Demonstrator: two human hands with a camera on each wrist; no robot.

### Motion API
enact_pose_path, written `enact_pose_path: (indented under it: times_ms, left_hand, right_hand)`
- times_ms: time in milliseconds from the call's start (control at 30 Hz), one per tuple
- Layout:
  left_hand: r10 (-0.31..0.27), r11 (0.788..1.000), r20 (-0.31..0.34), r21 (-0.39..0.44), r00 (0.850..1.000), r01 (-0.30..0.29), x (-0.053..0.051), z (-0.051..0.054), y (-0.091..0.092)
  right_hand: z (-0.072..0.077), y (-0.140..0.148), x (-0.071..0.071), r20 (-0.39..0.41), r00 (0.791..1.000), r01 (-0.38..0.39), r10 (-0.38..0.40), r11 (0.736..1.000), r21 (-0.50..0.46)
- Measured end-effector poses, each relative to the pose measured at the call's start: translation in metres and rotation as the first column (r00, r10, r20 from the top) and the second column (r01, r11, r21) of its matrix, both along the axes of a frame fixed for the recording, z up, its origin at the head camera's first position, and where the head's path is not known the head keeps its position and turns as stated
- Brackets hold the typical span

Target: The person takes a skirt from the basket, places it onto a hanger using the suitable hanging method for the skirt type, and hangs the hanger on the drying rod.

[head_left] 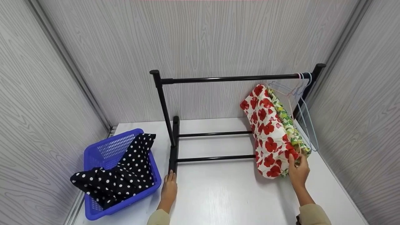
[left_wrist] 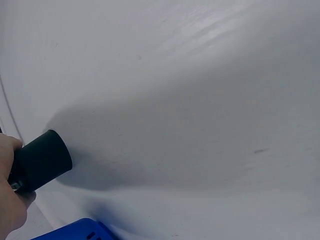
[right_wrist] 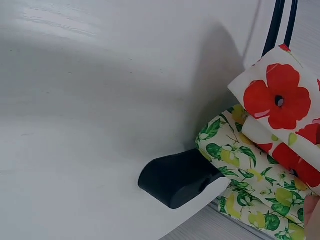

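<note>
My left hand (head_left: 169, 188) grips the front end of the black clothes rack's (head_left: 172, 161) left foot; in the left wrist view fingers show on both sides of the foot end (left_wrist: 42, 160). At the rack's right side, my right hand (head_left: 299, 171) pinches the lower front edge of a white cloth with red flowers (head_left: 267, 131). That cloth hangs folded over a hanger. Just behind it hangs a lemon-print cloth (head_left: 286, 120), partly hidden. Pink and light blue hangers (head_left: 307, 125) hook over the right end of the top bar (head_left: 218, 79).
A blue plastic basket (head_left: 93, 156) stands left of the rack, with a black polka-dot cloth (head_left: 125, 175) draped over its rim. In the right wrist view, the rack's right foot (right_wrist: 175, 180) sticks out below the cloths. Grey wood-grain panels (head_left: 200, 37) enclose the white table (head_left: 215, 193).
</note>
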State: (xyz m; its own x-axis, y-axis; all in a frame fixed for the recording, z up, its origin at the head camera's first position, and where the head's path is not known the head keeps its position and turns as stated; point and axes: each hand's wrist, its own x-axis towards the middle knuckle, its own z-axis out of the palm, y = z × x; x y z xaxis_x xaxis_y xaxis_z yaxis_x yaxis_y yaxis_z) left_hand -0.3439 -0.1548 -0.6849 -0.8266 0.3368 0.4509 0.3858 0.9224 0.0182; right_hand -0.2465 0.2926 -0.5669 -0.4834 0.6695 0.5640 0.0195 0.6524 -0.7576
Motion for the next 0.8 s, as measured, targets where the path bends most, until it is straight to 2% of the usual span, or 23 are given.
enact_pose_path:
  times_ms: [100, 300, 500, 667, 733, 800]
  left_hand:
    - [-0.001, 1.000, 0.010, 0.027, 1.000, 0.001, -0.001, -0.002, -0.001]
    - [-0.020, 0.999, 0.029, -0.024, 0.999, 0.021, -0.001, 0.001, -0.002]
    - [-0.034, 0.996, 0.072, 0.080, 0.997, 0.028, -0.001, 0.005, -0.003]
    - [-0.023, 0.991, 0.154, 0.132, 0.988, 0.002, 0.003, 0.014, -0.001]
    - [-0.036, 0.985, 0.175, 0.172, 0.984, 0.006, 0.005, 0.019, -0.002]
    - [-0.063, 0.971, 0.169, 0.238, 0.984, 0.022, 0.005, 0.024, -0.003]
  right_hand:
    - [-0.008, 0.000, 0.004, -0.002, 1.000, -0.028, 0.028, 1.000, -0.004]
    - [-0.029, 0.002, 0.012, 0.008, 1.000, -0.027, 0.027, 0.999, 0.031]
    - [-0.046, 0.010, 0.020, 0.110, 0.994, -0.018, 0.013, 0.999, 0.048]
    - [-0.055, 0.017, 0.027, 0.184, 0.983, -0.019, 0.008, 0.998, 0.059]
    - [-0.060, 0.020, 0.030, 0.203, 0.979, -0.020, 0.006, 0.997, 0.070]
    - [-0.065, 0.023, 0.032, 0.211, 0.977, -0.033, 0.013, 0.995, 0.093]
